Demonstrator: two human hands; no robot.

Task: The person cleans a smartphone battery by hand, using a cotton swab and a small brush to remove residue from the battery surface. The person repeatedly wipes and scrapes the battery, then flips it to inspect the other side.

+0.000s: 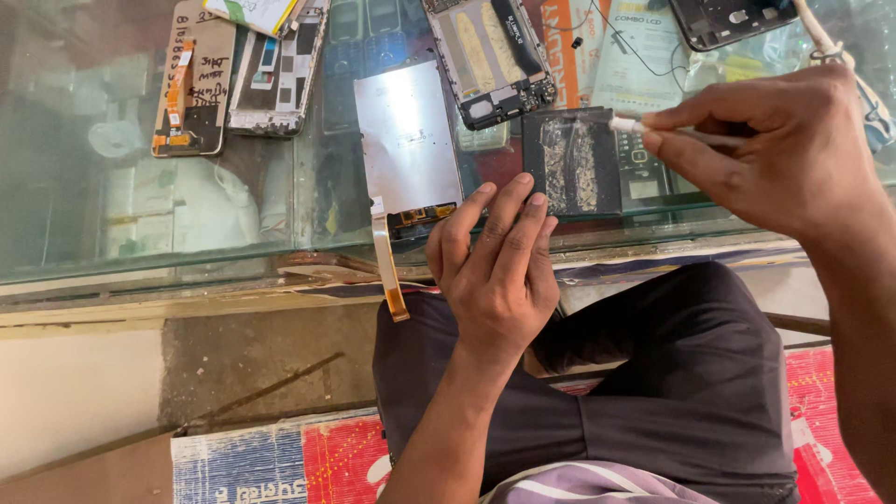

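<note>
A: What is the right hand [784,154] holding?
B: A thin white-tipped stick [627,123], pinched between thumb and fingertips. Its tip hangs just over the upper right corner of a dark phone back panel [571,161] smeared with pale glue residue.
A: Where does that panel lie?
B: Flat on the glass worktop [140,215], near the front edge, just right of a silver display plate [407,140].
A: And the left hand [495,266]?
B: Fingers together and stretched out, palm down, tips resting on the worktop's edge between the plate and the dark panel. It grips nothing.
A: Anything hanging from the plate?
B: An orange ribbon cable [388,271] drops over the edge, beside the left hand.
A: Further out?
B: An opened phone frame [490,56] behind the plate, and a brown back cover [194,89] well to the left.
</note>
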